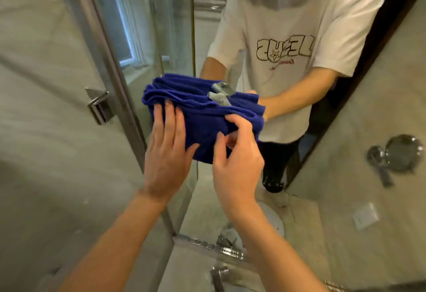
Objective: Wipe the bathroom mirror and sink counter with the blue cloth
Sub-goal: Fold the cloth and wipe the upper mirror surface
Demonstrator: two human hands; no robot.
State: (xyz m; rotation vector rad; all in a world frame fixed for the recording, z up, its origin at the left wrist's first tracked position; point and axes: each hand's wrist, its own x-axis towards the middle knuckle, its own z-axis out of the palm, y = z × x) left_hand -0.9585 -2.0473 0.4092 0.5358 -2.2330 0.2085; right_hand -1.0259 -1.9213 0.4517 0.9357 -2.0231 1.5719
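Blue cloth (202,116): deep blue, folded into several thick layers, grey label at upper edge, held flat against mirror (161,38) at centre, doubled by its reflection. Left hand (166,151): fingers straight and slightly spread, palm pressed on left part of cloth. Right hand (237,164): fingers curled, thumb and fingertips pinching a fold at cloth's right lower edge. Reflected in mirror: person in white printed T-shirt (295,38), glass shower door behind. Below: chrome faucet (219,278), partly visible. Far right: round chrome fitting (401,153) on grey wall.
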